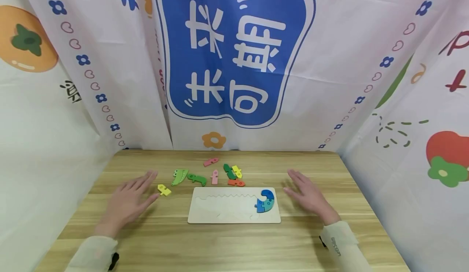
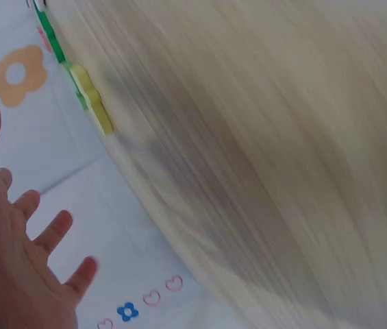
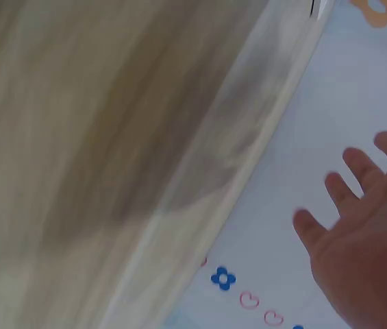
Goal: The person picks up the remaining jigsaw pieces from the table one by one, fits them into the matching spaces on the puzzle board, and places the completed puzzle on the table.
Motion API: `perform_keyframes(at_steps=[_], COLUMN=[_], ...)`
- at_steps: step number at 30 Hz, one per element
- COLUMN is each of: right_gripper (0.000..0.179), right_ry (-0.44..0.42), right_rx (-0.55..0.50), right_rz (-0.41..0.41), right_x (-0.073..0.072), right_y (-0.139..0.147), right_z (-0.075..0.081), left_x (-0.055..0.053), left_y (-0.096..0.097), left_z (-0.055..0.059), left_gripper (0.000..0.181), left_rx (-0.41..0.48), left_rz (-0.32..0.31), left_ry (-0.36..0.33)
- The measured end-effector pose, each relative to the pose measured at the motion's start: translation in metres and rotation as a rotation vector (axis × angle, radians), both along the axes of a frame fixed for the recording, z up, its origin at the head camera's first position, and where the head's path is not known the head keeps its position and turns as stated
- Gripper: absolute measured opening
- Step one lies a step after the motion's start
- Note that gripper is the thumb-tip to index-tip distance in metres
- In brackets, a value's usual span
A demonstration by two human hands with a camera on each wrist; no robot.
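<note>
My left hand (image 1: 128, 200) is held over the left of the table, fingers spread, with a yellow puzzle piece (image 1: 164, 189) just past its thumb. On the other side my right hand (image 1: 307, 192) hovers with straight fingers, beside the puzzle board (image 1: 223, 215). Neither hand holds anything. The pale wooden board has a crocodile-shaped outline, and blue and teal tail pieces (image 1: 268, 205) sit at its right end. Behind it lie a green crocodile head piece (image 1: 179, 176), a dark green piece (image 1: 198, 179) and a pink piece (image 1: 214, 177).
Farther back are another pink piece (image 1: 210, 162), a second dark green piece (image 1: 229, 171), another yellow piece (image 1: 237, 171) and an orange-red piece (image 1: 236, 182). A printed white curtain (image 1: 256, 139) hangs at the back edge of the wooden table (image 1: 234, 247).
</note>
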State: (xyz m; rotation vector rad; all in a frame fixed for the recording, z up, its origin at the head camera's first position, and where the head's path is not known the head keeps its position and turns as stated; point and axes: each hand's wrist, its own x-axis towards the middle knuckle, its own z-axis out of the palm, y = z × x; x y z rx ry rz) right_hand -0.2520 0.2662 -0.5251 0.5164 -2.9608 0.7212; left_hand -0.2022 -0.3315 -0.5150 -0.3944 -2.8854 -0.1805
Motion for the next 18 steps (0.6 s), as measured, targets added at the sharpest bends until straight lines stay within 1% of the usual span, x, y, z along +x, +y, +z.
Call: perform_keyframes(at_steps=[4,8,11,13,18], right_gripper=[0.081,0.093,0.104,0.109,0.118], right_ry=[-0.126,-0.23,-0.264,-0.277,-0.305], right_rx=[-0.031,-0.007,0.033,0.05,0.072], right_rz=[0.08,0.153,0.19,0.198,0.178], right_x=[0.005,0.01,0.013,0.015,0.015], right_y=[-0.012,-0.022,-0.026,-0.028,-0.031], right_z=[-0.002,-0.005,-0.007,-0.008,-0.01], left_x=[-0.001,-0.001,-0.002,-0.004,-0.011], left_y=[0.012,0.024,0.034,0.04,0.058], left_z=[-0.001,-0.004,-0.005,-0.006,-0.01], left_gripper=[0.075,0.073,0.07,0.069,0.068], left_rx=[0.027,0.043,0.058,0.075,0.105], left_rz=[-0.001,-0.023,-0.039,-0.053,-0.103], left_ry=[-0.078,-0.104,-0.109,-0.101,-0.072])
